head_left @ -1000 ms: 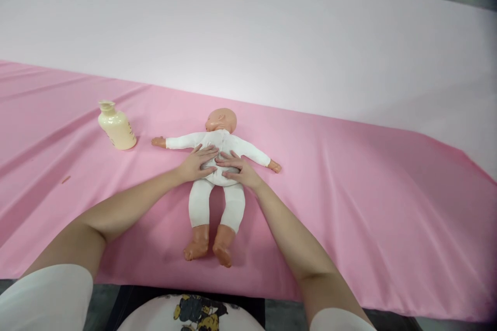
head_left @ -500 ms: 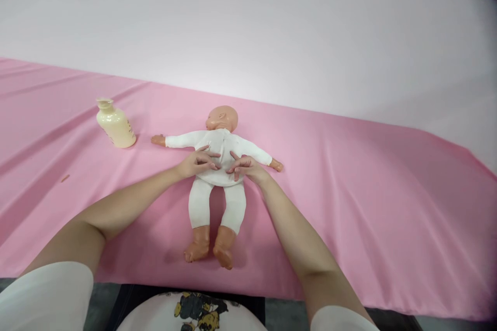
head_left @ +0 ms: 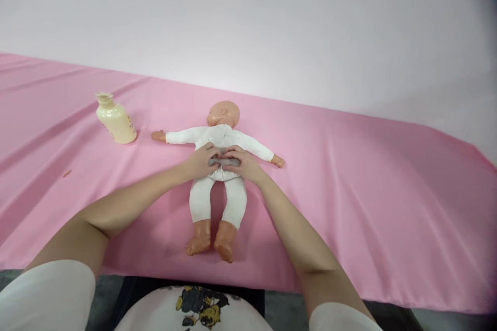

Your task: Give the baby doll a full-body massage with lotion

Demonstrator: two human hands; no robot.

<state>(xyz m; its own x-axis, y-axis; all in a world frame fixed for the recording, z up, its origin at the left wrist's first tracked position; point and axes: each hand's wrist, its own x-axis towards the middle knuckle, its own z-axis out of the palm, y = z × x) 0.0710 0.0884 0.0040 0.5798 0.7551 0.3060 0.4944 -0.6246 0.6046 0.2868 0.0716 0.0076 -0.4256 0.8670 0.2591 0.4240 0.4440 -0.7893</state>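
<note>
A baby doll (head_left: 202, 199) with a white cloth body lies on its front, head turned to the left and arms spread. My left hand (head_left: 202, 160) is on the left side of its lower back, fingers curled into the white cloth. Opposite it, my right hand (head_left: 244, 163) curls its fingers into the cloth on the right side. Between the two hands the cloth is bunched into folds, with a greyish patch showing. My fingertips are partly hidden in these folds.
A cream pump bottle (head_left: 118, 123) stands left of the doll. A small thin brownish piece (head_left: 67, 174) lies nearer on the left. Pink cloth (head_left: 349, 207) with wrinkles covers the near surface, and a white surface (head_left: 248, 26) lies beyond it.
My fingers, spread lightly on the doll's back before, have curled in and gathered its cloth. The hands are closer together. The view has tilted slightly.
</note>
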